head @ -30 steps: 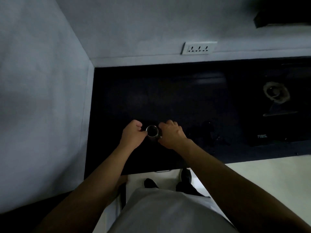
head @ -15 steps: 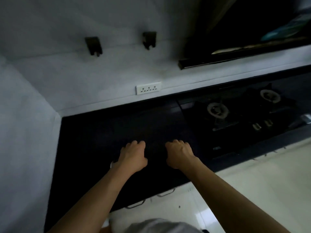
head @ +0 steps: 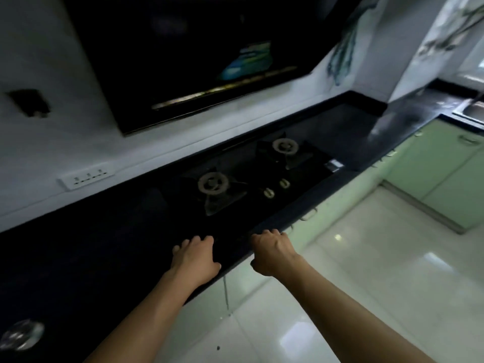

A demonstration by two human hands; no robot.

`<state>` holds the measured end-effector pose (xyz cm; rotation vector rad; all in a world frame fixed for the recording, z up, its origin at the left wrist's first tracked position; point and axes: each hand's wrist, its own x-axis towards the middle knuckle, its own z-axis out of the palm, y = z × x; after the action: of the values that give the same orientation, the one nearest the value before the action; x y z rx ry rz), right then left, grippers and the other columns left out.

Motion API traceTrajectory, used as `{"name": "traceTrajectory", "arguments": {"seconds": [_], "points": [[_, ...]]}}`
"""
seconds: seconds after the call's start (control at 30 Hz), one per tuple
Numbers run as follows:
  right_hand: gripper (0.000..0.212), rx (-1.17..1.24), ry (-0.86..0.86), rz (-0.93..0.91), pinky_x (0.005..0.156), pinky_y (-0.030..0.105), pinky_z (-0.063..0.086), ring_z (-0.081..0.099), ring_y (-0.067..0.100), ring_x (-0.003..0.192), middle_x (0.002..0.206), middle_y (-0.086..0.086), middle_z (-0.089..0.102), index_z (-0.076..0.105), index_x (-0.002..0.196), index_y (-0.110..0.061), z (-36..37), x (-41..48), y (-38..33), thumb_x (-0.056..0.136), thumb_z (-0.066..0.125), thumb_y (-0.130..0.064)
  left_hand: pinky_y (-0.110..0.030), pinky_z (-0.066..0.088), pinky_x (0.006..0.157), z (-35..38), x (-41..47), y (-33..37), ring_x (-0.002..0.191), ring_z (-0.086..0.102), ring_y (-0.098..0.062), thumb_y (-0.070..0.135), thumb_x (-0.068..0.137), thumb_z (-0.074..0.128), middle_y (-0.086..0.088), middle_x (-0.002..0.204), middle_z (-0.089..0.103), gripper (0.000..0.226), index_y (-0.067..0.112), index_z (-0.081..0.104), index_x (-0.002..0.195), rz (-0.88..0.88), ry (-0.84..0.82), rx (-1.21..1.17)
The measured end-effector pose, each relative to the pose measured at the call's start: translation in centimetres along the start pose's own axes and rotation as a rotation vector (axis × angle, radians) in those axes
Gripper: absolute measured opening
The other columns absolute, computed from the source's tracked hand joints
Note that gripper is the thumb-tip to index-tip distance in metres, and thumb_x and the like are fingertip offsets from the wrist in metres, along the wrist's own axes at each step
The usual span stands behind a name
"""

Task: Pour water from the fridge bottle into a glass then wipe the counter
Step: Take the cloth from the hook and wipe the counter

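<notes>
A clear glass point(head: 21, 334) stands on the black counter point(head: 86, 258) at the bottom left corner, blurred and far left of both hands. My left hand point(head: 195, 258) hovers palm down over the counter's front part, fingers loosely bent and apart, holding nothing. My right hand point(head: 272, 254) hangs just past the counter's front edge, its fingers curled in with nothing visible in them. No bottle and no cloth are in view.
A two-burner gas hob point(head: 235, 182) is set into the counter beyond my hands, under a dark hood point(head: 199, 56). A white socket strip point(head: 86, 175) is on the wall. Pale green cabinets point(head: 432, 174) and a sink point(head: 471, 111) lie at the right, above a glossy tiled floor point(head: 340, 297).
Both hands have let go of the glass and drawn away from it. My view has swung right along the counter, so the glass now sits at the far lower left.
</notes>
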<state>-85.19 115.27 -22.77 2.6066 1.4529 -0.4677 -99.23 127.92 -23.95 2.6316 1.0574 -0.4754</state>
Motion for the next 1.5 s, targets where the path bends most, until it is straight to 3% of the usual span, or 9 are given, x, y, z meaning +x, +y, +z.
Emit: {"name": "traceTrajectory", "arguments": {"seconds": [0.37,0.63,0.9,1.17,1.5], "points": [[0.027,0.133,0.072,0.275,0.084,0.038,0.036,0.051,0.031,0.107,0.109,0.009,0.058,0.056,0.112,-0.014,0.1,-0.5,18.4,0.088,0.061,-0.027,-0.042,0.04,0.101,-2.4,8.8,17.8,0.119,0.05,-0.027,0.055,0.087,0.058,-0.003,0.127,0.055,0.053,0.026,0.048,0.13,0.234,-0.01,0.14],[0.03,0.178,0.118,0.512,0.086,0.04,0.039,0.05,0.032,0.108,0.11,0.01,0.059,0.056,0.111,-0.014,-2.6,2.0,31.0,0.09,0.061,-0.034,-0.041,0.041,0.09,-6.1,18.9,30.4,0.113,0.053,-0.028,0.053,0.086,0.057,-0.003,0.121,0.056,0.047,0.024,0.05,0.122,0.447,0.02,0.143],[0.037,0.262,0.166,0.725,0.089,0.043,0.042,0.052,0.034,0.113,0.116,0.013,0.06,0.056,0.114,-0.014,-4.1,2.5,42.9,0.09,0.061,-0.042,-0.044,0.041,0.098,-8.8,26.2,43.2,0.119,0.051,-0.028,0.052,0.087,0.057,-0.005,0.128,0.055,0.054,0.023,0.048,0.132,0.628,0.012,0.268],[0.04,0.321,0.14,0.79,0.087,0.04,0.042,0.052,0.034,0.113,0.118,0.012,0.06,0.056,0.118,-0.014,-3.7,4.4,57.2,0.09,0.061,-0.042,-0.04,0.046,0.09,-9.0,32.7,55.9,0.108,0.057,-0.024,0.053,0.087,0.055,-0.002,0.118,0.059,0.05,0.022,0.053,0.126,0.694,0.036,0.264],[0.042,0.316,0.138,0.67,0.095,0.041,0.044,0.049,0.035,0.119,0.126,0.016,0.056,0.054,0.124,-0.012,-8.6,8.8,78.6,0.093,0.061,-0.039,-0.04,0.046,0.091,-10.3,40.9,73.6,0.11,0.056,-0.023,0.057,0.088,0.053,0.0,0.122,0.058,0.055,0.025,0.05,0.133,0.597,0.057,0.219]]}}
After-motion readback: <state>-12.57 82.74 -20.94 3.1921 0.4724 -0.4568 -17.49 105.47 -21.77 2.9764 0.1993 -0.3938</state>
